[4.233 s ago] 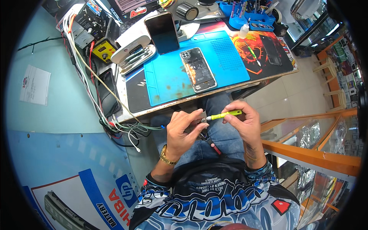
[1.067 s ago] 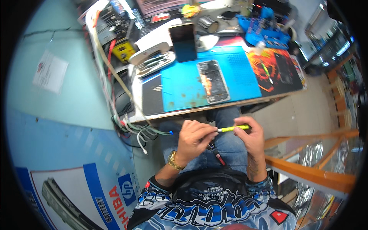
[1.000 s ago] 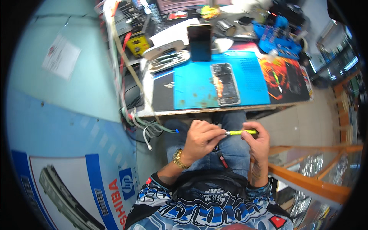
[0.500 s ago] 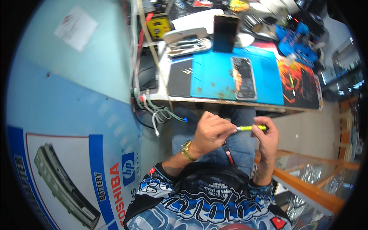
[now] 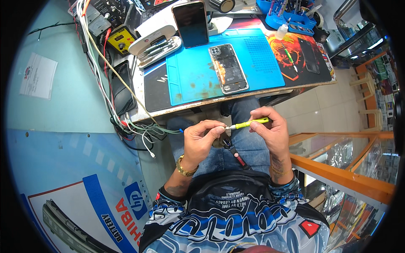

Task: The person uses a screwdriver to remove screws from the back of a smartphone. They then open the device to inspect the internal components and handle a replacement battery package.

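Note:
Over my jeaned lap, my left hand [image 5: 201, 141] pinches a small, pale part [image 5: 224, 127], too small to name, near a dangling black-and-red lanyard [image 5: 238, 158]. My right hand [image 5: 273, 133] grips a yellow-green screwdriver-like tool [image 5: 247, 124], its metal tip touching or nearly touching that part. Beyond both hands, on the desk, a phone with its back removed and innards showing [image 5: 228, 71] lies on a blue work mat [image 5: 263, 80]. Behind it a dark phone [image 5: 190, 25] stands upright, beside an open white case of tools [image 5: 158, 51].
White cables [image 5: 141, 130] hang at the desk's left, beside a yellow device [image 5: 118, 42]. At back right sit a small bottle [image 5: 281, 33], blue organiser [image 5: 299, 25], green tool [image 5: 290, 58] and dark phone [image 5: 311, 57]. An orange-framed glass counter [image 5: 367, 185] stands at my right.
The whole view has swung and sharpened after blurred frames. Both hands keep their grips; my left fingertips have shifted slightly around the small part since the oldest frame.

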The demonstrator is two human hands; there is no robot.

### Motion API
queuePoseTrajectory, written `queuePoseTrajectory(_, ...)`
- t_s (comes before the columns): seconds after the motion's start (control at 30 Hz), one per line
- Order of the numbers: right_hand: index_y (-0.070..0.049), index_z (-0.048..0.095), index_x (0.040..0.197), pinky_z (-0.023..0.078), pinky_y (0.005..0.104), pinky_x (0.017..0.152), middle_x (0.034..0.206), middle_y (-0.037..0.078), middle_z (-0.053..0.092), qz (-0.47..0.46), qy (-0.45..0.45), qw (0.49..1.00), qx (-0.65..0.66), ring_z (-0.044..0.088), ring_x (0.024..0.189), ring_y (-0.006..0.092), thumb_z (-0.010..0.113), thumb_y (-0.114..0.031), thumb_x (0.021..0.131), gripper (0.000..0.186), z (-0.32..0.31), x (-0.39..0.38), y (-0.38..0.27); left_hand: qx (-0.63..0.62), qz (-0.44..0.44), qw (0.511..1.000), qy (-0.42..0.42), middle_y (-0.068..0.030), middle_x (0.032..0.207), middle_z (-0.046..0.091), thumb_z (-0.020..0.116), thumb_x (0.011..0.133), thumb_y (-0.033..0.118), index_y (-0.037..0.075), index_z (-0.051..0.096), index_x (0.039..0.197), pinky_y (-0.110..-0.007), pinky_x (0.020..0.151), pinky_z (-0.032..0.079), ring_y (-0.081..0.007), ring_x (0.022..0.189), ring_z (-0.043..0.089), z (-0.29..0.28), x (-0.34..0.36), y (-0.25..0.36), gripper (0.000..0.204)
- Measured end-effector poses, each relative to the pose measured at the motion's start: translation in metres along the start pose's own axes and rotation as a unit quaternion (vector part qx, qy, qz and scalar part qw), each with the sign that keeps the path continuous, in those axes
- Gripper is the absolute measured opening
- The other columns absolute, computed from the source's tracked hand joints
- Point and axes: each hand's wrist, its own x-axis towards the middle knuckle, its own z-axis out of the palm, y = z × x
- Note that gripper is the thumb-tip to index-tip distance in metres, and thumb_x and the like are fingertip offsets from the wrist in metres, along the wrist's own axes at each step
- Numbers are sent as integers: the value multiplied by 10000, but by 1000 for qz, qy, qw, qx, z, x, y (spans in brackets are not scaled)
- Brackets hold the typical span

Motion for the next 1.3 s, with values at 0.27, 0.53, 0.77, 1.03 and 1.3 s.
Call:
queuePoseTrajectory(0.27, -1, 672, 1154, 542, 246, 715, 965, 49, 670, 44, 29, 999, 15, 633, 839, 98, 706, 44, 893, 267, 0, 2, 5, 188, 137, 972, 23, -49, 789, 744, 782, 852, 57, 49, 783, 939, -284, 729, 477, -152, 707, 650, 0, 5, 2, 87)
queuePoseTrajectory(0.53, -7, 664, 1146, 556, 261, 691, 925, 43, 654, 37, 31, 999, -10, 623, 793, 100, 684, 47, 904, 249, 1, 1, 5, 296, 239, 925, -6, -43, 798, 733, 809, 817, 69, 66, 766, 902, -317, 756, 432, -180, 717, 651, -3, 7, 15, 96)
queuePoseTrajectory(0.77, 10, 641, 1128, 562, 274, 682, 888, 69, 652, 31, 24, 999, 26, 619, 743, 115, 659, 49, 914, 219, 8, 4, 7, 344, 267, 899, 40, -29, 798, 714, 796, 828, 63, 64, 728, 903, -326, 751, 420, -181, 701, 632, 1, 6, 18, 102)
queuePoseTrajectory(1.03, 4, 619, 1181, 580, 309, 687, 927, 88, 625, 13, 57, 997, 58, 591, 762, 127, 629, 23, 938, 243, 25, -1, 10, 319, 282, 901, 82, -34, 825, 732, 788, 834, 66, 76, 732, 898, -329, 740, 422, -191, 706, 650, -3, 10, 13, 86)
queuePoseTrajectory(1.3, 14, 617, 1198, 599, 305, 722, 958, 85, 650, 7, 57, 995, 79, 621, 781, 114, 638, 37, 947, 253, 37, 0, 8, 384, 297, 871, 73, -27, 865, 728, 760, 838, 21, 63, 692, 913, -337, 781, 433, -207, 764, 656, -7, 10, 27, 110)
